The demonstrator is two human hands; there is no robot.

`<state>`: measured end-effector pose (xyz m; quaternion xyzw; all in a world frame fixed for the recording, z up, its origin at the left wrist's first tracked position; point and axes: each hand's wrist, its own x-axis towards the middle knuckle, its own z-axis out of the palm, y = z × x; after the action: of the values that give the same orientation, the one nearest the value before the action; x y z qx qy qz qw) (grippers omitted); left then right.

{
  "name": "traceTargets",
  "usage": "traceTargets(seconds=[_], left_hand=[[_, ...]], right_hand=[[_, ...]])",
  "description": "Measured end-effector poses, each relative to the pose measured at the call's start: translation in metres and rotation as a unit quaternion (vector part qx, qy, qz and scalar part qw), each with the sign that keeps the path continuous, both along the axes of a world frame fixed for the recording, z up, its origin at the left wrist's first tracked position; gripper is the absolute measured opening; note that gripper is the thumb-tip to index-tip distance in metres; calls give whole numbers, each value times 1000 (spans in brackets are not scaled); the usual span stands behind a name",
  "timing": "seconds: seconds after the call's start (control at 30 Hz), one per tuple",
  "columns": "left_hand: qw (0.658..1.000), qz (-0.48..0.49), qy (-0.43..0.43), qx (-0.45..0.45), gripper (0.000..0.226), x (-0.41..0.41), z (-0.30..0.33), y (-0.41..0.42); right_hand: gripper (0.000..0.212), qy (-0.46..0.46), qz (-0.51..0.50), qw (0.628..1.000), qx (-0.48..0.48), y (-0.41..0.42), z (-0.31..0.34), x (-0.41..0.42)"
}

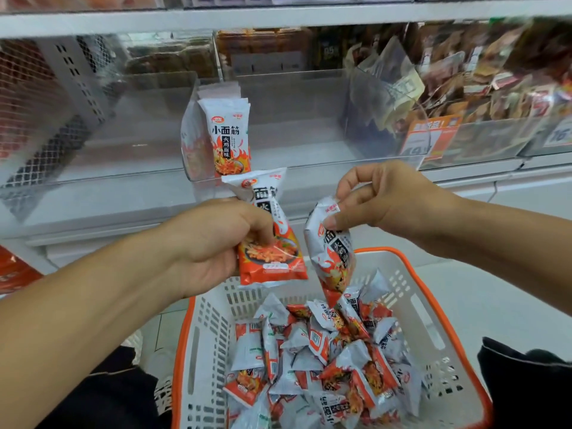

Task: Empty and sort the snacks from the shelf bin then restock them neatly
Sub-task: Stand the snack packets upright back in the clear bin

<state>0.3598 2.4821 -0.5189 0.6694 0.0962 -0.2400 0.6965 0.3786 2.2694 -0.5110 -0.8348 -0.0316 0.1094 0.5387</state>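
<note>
My left hand (213, 243) grips a white and orange snack packet (272, 255) upright, in front of the shelf. My right hand (380, 196) pinches the top corner of a second snack packet (332, 252), which hangs over the basket. Below them a white basket with an orange rim (411, 305) holds several loose packets (312, 360) of the same kind. A clear shelf bin (309, 131) stands behind; a short row of packets (230, 137) stands upright at its left end, and the rest of the bin is bare.
To the right, another clear bin (483, 97) is full of brown snack packs, with an orange price tag (428, 137) on the front. White shelf edges run above and below. A mesh panel (40, 125) is at the left. Dark clothing shows at the bottom corners.
</note>
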Motion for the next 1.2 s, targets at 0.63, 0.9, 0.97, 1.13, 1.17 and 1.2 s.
traceTargets(seconds=[0.63, 0.9, 0.97, 1.13, 1.17, 1.2], left_hand=[[993, 58, -34, -92, 34, -1, -14, -17], [986, 44, 51, -154, 64, -9, -8, -23], [991, -17, 16, -134, 60, -13, -5, -22], [996, -39, -48, -71, 61, -12, -16, -19], [996, -48, -57, -55, 57, -12, -15, -17], [996, -56, -63, -43, 56, -12, -13, -15]], right_hand=[[34, 21, -6, 984, 175, 13, 7, -4], [44, -96, -130, 986, 42, 31, -20, -13], [47, -111, -129, 984, 47, 34, -25, -16], [33, -62, -49, 994, 78, 33, -16, -13], [33, -31, -14, 996, 84, 30, -12, -13], [37, 10, 21, 995, 97, 26, -7, -12]])
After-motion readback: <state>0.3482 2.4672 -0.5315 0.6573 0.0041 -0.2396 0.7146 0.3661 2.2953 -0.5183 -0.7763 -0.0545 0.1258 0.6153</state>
